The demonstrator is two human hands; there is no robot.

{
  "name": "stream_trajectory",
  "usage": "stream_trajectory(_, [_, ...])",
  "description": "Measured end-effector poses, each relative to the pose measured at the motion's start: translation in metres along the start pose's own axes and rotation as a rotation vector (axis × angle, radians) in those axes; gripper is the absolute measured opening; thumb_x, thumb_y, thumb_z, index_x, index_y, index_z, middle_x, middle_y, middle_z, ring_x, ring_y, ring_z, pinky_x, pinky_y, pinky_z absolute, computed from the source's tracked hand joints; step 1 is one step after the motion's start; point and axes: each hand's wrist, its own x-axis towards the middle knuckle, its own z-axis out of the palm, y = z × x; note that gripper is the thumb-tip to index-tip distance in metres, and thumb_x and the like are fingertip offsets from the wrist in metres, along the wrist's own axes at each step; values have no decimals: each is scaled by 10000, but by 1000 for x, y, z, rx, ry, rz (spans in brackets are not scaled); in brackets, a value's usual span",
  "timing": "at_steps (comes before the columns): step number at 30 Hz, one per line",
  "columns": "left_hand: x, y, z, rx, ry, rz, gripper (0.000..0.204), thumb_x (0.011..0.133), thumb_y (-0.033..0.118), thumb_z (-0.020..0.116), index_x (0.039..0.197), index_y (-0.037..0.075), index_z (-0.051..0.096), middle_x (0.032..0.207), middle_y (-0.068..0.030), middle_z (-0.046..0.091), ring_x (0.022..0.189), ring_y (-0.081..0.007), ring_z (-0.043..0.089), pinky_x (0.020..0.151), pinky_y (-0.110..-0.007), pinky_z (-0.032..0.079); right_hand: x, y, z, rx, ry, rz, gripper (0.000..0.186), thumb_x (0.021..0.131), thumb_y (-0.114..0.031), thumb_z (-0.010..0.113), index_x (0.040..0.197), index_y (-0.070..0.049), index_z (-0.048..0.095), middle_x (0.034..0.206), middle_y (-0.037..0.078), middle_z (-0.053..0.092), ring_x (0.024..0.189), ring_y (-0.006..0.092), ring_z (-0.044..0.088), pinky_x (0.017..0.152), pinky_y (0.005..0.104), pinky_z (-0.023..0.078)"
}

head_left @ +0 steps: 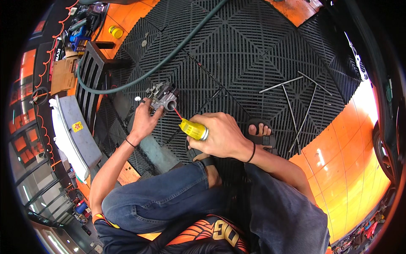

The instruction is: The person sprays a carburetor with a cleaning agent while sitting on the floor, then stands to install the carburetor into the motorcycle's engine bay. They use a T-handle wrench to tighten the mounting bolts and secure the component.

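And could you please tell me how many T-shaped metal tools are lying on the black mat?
2: the left T-shaped tool and the right T-shaped tool, both right of the right hand, their shafts crossing near the lower ends.

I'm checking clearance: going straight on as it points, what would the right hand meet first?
Probably the carburetor in the left hand: the right hand holds a yellow spray can whose red straw points toward the carburetor's round opening, though depth is unclear.
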Motion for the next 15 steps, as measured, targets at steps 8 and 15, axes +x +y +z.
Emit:
stream_trajectory(8, [-3,-7,2,-204,-20,35,326,964,230,668,1059,-70,582,838,-150,590,704,-181,555,666,-337,467,11,11,6,149,-32,117,331,771,-291,744,943,-9,732,718,188,697,706,362,709,667,424,550])
stream_trajectory(15, [1,-6,-2,-326,-90,-26,317,1000,223,637,1069,-73,547,895,-73,548,745,-95,503,672,-291,454,12,15,6,283,-6,135,325,778,-324,735,889,-19,723,635,164,670,638,327,702,643,419,538])
